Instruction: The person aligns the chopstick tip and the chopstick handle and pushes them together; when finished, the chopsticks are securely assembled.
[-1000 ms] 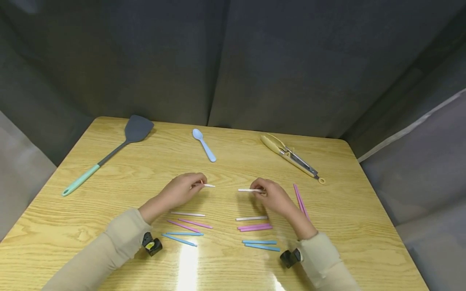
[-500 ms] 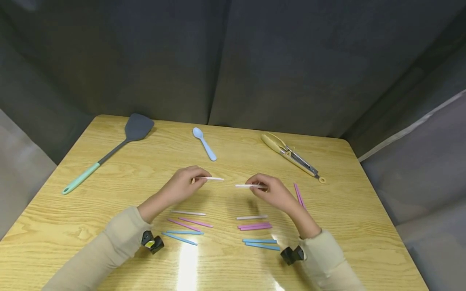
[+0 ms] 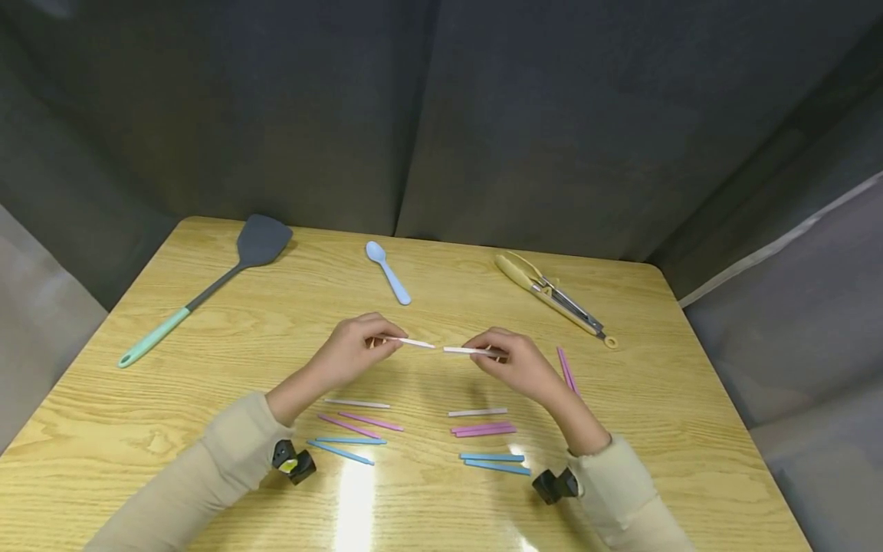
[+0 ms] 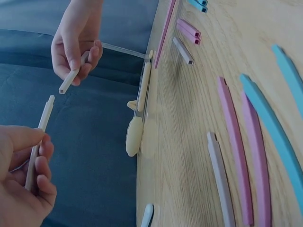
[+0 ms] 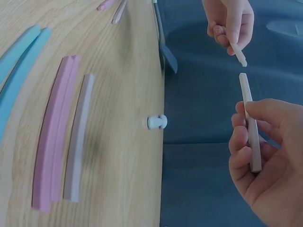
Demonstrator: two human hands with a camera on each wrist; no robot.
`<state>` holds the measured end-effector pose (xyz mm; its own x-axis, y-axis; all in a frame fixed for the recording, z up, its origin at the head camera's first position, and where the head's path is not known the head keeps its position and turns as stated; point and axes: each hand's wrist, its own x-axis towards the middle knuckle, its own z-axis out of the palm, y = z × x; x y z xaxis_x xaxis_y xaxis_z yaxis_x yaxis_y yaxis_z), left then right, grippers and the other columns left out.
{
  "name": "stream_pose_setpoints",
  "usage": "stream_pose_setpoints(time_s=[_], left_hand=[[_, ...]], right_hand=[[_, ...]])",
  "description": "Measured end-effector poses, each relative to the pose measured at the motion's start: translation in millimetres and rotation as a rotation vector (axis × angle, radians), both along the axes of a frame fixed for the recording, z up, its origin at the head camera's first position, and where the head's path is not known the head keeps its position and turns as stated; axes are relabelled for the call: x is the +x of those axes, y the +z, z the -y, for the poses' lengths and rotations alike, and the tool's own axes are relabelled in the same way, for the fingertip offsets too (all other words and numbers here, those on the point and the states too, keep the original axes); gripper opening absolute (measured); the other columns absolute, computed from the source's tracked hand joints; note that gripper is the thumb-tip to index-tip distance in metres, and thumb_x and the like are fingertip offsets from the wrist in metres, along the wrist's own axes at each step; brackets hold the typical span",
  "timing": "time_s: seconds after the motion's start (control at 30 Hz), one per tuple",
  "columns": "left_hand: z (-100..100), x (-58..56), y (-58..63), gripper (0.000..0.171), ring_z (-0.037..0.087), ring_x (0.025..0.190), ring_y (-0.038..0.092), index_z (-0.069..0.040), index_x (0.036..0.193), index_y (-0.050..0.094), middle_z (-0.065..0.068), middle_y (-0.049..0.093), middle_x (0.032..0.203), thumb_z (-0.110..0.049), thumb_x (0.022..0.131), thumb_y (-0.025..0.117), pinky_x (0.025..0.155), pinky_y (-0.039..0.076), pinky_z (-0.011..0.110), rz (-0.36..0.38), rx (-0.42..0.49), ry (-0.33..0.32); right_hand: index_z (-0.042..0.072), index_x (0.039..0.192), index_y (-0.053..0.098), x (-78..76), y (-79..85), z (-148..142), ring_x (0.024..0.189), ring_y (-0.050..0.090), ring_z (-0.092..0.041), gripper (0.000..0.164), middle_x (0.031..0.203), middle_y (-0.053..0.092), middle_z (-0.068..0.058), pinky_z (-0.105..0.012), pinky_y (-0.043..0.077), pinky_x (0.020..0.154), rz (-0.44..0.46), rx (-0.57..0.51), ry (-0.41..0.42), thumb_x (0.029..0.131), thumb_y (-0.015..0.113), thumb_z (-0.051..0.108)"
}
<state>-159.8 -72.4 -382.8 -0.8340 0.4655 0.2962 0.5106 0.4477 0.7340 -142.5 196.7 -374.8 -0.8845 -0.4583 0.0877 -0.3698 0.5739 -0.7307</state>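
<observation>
Currently, a plug-tipped white stick is pinched in the left hand, a hollow-ended white stick in the right hand; facing tips are best aligned before contact.

Right hand grips a white stick, tip near — not touching — the stick in the left hand; pink sticks, blue sticks, a pale stick on the table.
</observation>
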Motion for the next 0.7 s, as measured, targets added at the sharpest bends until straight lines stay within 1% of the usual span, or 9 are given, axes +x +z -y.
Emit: stream_pose_setpoints(time_s=[0.17,0.3,0.53,0.6,0.7], left_hand=[[-3.0,2.1,1.1,0.01,0.009,0.066,0.047,-0.01,0.091,0.068,-0.005,0.058,0.079,-0.015,0.085,0.062,0.058,0.042,0.022,0.028,0.027,0.007],[-3.9,3.2,2.1,0.009,0.009,0.064,0.045,-0.01,0.09,0.069,-0.005,0.057,0.077,-0.015,0.084,0.063,0.056,0.041,0.022,0.017,0.043,-0.001],[-5.2,3.6,2.6,0.01,0.008,0.064,0.047,-0.01,0.09,0.069,-0.005,0.058,0.078,-0.015,0.085,0.062,0.057,0.042,0.022,0.017,0.061,-0.014],[-5.7,4.2,2.3,0.009,0.008,0.064,0.046,-0.01,0.09,0.069,-0.005,0.058,0.077,-0.015,0.084,0.063,0.056,0.041,0.022,0.001,0.065,-0.013],[-7.0,5.0,1.3,0.008,0.007,0.062,0.044,-0.009,0.088,0.069,-0.005,0.058,0.076,-0.013,0.083,0.064,0.054,0.04,0.021,-0.066,0.07,-0.016]], right_hand=[[0.011,0.102,0.065,2.6,4.2,2.1,0.084,0.058,-0.015,0.016,0.092,0.062,0.0,-0.028,0.049,0.072,-0.022,0.0,0.001,0.088,0.058,0.013],[0.011,0.101,0.066,4.1,6.8,3.9,0.081,0.058,-0.013,0.016,0.091,0.062,0.0,-0.027,0.049,0.069,-0.038,-0.005,0.005,0.087,0.058,0.012],[0.011,0.1,0.066,6.7,10.1,6.0,0.079,0.057,-0.012,0.015,0.09,0.062,0.001,-0.027,0.049,0.068,-0.06,-0.003,0.001,0.087,0.059,0.012],[0.01,0.1,0.066,7.4,11.0,6.6,0.079,0.057,-0.012,0.015,0.09,0.062,0.001,-0.026,0.049,0.068,-0.065,0.0,-0.001,0.087,0.059,0.011],[0.009,0.099,0.066,8.5,12.4,7.8,0.077,0.058,-0.011,0.015,0.09,0.062,-0.001,-0.025,0.049,0.067,-0.061,-0.006,-0.012,0.086,0.06,0.01]])
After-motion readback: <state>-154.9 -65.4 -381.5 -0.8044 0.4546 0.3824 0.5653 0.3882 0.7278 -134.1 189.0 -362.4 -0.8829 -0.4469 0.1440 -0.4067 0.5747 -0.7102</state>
